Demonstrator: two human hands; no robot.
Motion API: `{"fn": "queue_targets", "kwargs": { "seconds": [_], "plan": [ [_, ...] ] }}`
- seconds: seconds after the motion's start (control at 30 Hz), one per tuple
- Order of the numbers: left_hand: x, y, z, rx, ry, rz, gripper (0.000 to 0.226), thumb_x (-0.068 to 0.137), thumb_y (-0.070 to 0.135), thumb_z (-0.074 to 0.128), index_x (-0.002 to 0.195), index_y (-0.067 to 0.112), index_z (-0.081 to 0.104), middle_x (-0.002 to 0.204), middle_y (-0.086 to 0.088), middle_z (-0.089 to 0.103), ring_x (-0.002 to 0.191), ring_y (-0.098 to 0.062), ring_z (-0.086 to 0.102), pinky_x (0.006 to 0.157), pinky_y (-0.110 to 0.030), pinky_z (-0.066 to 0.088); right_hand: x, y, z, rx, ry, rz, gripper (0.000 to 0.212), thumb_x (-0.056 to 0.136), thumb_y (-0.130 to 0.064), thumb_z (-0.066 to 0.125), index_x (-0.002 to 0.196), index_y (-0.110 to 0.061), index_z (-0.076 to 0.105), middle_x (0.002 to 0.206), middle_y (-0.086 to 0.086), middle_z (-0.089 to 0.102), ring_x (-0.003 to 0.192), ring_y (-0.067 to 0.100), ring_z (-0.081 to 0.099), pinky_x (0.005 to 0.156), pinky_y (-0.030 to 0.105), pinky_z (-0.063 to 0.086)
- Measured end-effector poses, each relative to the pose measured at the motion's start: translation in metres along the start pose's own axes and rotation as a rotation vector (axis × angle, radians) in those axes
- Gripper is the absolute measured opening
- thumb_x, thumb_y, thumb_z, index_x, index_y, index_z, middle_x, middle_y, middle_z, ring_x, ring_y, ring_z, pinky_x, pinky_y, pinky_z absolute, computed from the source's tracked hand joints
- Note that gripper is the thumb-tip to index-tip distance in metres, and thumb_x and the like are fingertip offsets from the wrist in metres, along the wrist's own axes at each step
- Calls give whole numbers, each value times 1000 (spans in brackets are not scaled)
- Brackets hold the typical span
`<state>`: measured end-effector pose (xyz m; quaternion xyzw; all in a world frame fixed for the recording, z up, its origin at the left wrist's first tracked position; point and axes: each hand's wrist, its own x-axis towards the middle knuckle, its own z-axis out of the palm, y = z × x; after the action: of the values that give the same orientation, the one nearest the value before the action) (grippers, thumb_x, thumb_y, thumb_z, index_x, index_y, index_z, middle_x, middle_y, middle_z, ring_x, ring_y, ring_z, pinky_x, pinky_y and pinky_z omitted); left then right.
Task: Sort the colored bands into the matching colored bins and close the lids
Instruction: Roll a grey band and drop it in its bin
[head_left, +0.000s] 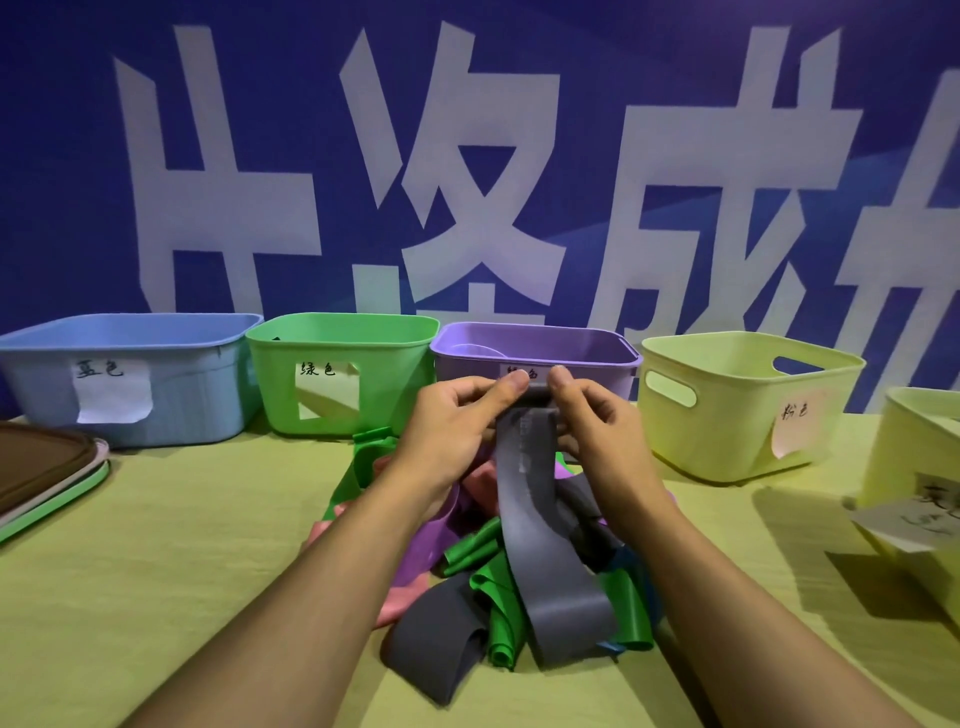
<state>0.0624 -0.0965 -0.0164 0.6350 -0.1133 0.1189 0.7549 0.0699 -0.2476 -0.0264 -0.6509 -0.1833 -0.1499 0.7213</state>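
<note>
A grey band (540, 525) hangs as a long loop from both my hands, lifted above the pile. My left hand (457, 421) and my right hand (597, 421) pinch its top edge side by side, just in front of the purple bin (535, 345). Below lies a heap of bands: green (493, 587), pink (400, 605), purple (421, 540) and another grey one (441, 639). Along the back stand the blue bin (47, 374), the green bin (343, 332) and a pale yellow bin (748, 405) with a paper label. All the bins are without lids.
A stack of lids (47, 478), brown on top with a green one beneath, lies at the left edge. A second pale yellow bin (914, 467) stands at the far right. A yellow-green cloth (182, 561) covers the table. A blue banner hangs behind.
</note>
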Motion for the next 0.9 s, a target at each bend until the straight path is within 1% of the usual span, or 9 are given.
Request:
{"fn": "queue_targets", "kwargs": {
  "seconds": [0.1, 0.2, 0.33, 0.43, 0.53, 0.67, 0.73, 0.8, 0.9],
  "plan": [
    [1, 0, -1, 16, -23, 12, 19, 80, 33, 78, 88, 16, 80, 96, -13, 79, 91, -24, 75, 85, -38, 58, 1, -1, -1, -9, 36, 26, 53, 83, -55, 64, 94, -5, 77, 77, 19, 70, 66, 14, 61, 55, 20, 50],
    [1, -1, 0, -6, -35, 30, 9, 87, 19, 77, 93, 13, 78, 96, -13, 79, 92, -23, 75, 83, -34, 57, 2, 1, -1, -41, 51, -23, 49, 84, -52, 67, 88, -5, 76, 78, 18, 70, 66, 12, 63, 57, 22, 52],
    [4, -2, -1, 11, -32, 92, 10, 86, 10, 78, 96, 12, 77, 99, -11, 79, 96, -21, 74, 84, -30, 57, 4, 4, -2, -43, 50, -61, 32, 89, -39, 71, 90, -8, 76, 80, 5, 76, 72, 7, 67, 63, 21, 53],
    [5, -2, -2, 4, -32, 129, 15, 85, 5, 78, 98, 11, 77, 101, -12, 79, 98, -20, 74, 86, -30, 57, 6, 7, -3, -32, 42, -94, 22, 93, -27, 71, 96, -6, 75, 87, 4, 77, 81, 9, 70, 70, 20, 54],
    [6, -3, -2, 7, -26, 157, 20, 84, 0, 78, 100, 10, 76, 102, -12, 79, 98, -20, 73, 87, -30, 57, 7, 9, -3, -24, 42, -112, 23, 90, -28, 72, 100, -7, 74, 92, 5, 77, 89, 13, 72, 77, 25, 56],
    [6, -3, -3, -17, -22, 146, 26, 82, -4, 78, 106, 5, 74, 107, -16, 77, 103, -24, 72, 94, -35, 57, 7, 10, -4, -34, 13, -133, 25, 88, -31, 73, 106, -13, 74, 99, 1, 77, 99, 15, 73, 85, 28, 57],
    [6, -3, -2, -32, -13, 134, 29, 81, 1, 79, 109, 5, 73, 109, -16, 77, 108, -28, 72, 97, -36, 56, 7, 11, -5, -28, -1, -149, 24, 91, -27, 71, 109, -12, 74, 102, 1, 78, 102, 16, 73, 89, 30, 58],
    [6, -2, -2, -35, 3, 117, 35, 77, 19, 82, 110, 11, 73, 108, -13, 78, 110, -28, 72, 98, -37, 56, 7, 11, -5, -12, -14, -159, 25, 91, -26, 70, 111, -11, 74, 105, 3, 78, 105, 19, 73, 94, 35, 57],
    [5, -2, -1, 26, 35, 90, 40, 74, 46, 77, 100, 15, 78, 101, -10, 79, 96, -21, 73, 91, -38, 57, 8, 13, -6, -41, -10, -169, 22, 94, -21, 70, 113, -11, 74, 108, 3, 78, 107, 19, 73, 98, 39, 57]
  ]
}}
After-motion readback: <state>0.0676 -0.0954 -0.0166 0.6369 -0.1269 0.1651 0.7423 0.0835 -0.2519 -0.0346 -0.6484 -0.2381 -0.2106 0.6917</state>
